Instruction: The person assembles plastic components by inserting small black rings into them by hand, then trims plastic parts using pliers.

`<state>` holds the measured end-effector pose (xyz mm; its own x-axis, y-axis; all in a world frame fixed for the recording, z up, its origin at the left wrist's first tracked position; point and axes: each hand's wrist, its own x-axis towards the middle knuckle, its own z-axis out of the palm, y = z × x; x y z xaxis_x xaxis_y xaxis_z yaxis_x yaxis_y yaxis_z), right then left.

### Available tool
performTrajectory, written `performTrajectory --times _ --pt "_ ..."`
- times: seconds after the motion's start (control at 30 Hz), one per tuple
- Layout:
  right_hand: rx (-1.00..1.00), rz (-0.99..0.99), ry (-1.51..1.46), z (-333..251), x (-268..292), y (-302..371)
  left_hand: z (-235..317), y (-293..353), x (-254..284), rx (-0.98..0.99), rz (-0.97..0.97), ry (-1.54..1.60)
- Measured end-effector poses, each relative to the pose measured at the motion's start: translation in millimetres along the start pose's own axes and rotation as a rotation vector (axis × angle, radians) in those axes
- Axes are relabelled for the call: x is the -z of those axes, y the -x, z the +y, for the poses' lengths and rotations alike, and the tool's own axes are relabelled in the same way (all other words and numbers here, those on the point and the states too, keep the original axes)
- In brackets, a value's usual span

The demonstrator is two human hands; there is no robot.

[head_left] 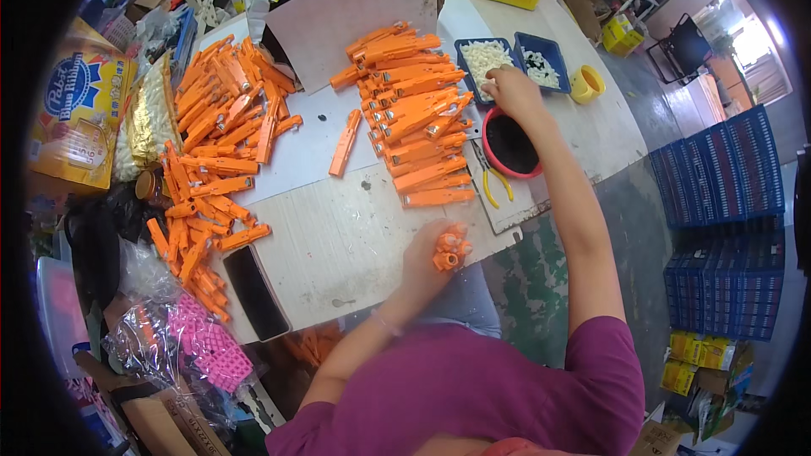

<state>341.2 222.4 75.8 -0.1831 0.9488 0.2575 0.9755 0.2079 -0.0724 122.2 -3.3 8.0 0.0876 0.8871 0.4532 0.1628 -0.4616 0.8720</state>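
Note:
My left hand (425, 260) is closed around several orange plastic pieces (452, 247) bunched together at the table's front edge, their round ends showing. Away to the right, my right hand (514, 91) reaches into a blue tray (463, 49) of small white parts (481, 55). Its fingers are drawn together at the parts; whatever is between the fingertips is too small to make out. Beyond my left hand lies a stacked row of long orange plastic pieces (422, 118) with small metal bits. A single orange piece (345, 143) rests left of that row.
A second blue tray (545, 46) holds white and dark bits. Beside my right forearm are a red-rimmed bowl (513, 171) of dark contents, yellow-handled pliers (497, 186) and a yellow cup (586, 84). A heap of orange pieces (224, 105) and a phone (255, 294) lie left.

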Motion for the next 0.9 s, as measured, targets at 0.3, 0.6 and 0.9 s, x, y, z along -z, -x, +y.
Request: performTrajectory --times 0.3,0.6,0.9 --pt "-0.284 -0.015 -0.156 11 -14 0 -5 4 2 -0.003 -0.035 -0.013" --pt "-0.048 -0.019 -0.731 -55 65 72 -3 -5 5 -0.074 -0.026 -0.004" --pt "0.355 -0.022 -0.661 -133 102 177 -9 1 4 -0.043 -0.032 0.079"
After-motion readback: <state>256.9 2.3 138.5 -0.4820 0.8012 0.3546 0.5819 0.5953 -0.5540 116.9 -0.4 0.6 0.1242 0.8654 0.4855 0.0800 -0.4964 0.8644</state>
